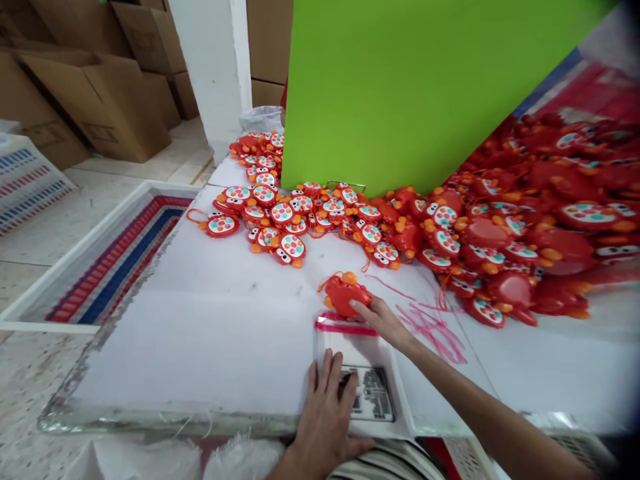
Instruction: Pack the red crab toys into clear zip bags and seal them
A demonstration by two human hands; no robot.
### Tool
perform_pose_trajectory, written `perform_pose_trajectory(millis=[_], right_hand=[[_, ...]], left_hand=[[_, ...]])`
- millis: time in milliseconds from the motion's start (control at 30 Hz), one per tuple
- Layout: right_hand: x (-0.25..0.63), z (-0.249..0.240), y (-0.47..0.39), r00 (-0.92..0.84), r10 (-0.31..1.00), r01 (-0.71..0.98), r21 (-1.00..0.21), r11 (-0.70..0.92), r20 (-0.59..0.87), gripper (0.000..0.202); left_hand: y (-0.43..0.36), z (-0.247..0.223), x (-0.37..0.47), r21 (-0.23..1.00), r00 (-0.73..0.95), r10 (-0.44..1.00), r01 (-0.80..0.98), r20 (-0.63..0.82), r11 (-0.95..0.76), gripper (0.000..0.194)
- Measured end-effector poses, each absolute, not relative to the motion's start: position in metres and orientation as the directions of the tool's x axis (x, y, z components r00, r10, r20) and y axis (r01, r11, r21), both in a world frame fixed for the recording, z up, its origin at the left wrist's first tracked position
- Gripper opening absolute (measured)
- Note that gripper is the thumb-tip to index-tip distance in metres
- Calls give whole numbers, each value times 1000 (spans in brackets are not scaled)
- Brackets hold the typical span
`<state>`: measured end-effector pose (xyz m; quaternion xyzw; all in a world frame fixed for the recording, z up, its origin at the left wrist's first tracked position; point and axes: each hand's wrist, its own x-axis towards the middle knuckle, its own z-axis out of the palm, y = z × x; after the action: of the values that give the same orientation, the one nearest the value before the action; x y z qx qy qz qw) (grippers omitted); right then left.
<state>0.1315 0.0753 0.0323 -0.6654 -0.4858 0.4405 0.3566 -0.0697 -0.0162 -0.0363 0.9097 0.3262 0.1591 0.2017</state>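
Note:
My right hand (pixel 383 319) grips a red crab-shaped toy (pixel 345 293) with orange claws, at the mouth of a clear zip bag (pixel 357 347) that has a pink seal strip. My left hand (pixel 327 413) lies flat with fingers spread on the bag's lower end, next to its printed black-and-white label (pixel 373 395). The bag lies flat on the white table (pixel 210 333) near its front edge.
A big heap of the same red crab toys (pixel 500 220) stretches across the table's back and right. A green panel (pixel 400 87) stands behind it. Pink strings (pixel 433 327) lie loose. A striped tray (pixel 100 260), cardboard boxes (pixel 100 87) and a white pillar (pixel 215 73) are at left.

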Motion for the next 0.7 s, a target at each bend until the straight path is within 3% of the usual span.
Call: perform_pose_trajectory(millis=[233,467,533,600,700], right_hand=[[132,41,71,118,941,178,-925,-335,-318,34],[141,31,62,258,917,-141,-951,-277,-305,43],[141,30,54,279,899,-245,-930,-273,-337,41],[140,31,43,319,872,-341,-903,-261,-372,38],[139,33,25,389,838,-389,-893,-227,-382,37]], left_hand=[[-15,-35,-71,409,727,654,542,211,-734,90],[-15,-23,-75,385,726,631,519,274,-763,93],[-13,-14,-74,386,702,642,524,309,-759,78],[-8,-5,-68,394,661,674,552,330,-735,49],[6,4,-47,396,641,703,585,309,-708,21]])
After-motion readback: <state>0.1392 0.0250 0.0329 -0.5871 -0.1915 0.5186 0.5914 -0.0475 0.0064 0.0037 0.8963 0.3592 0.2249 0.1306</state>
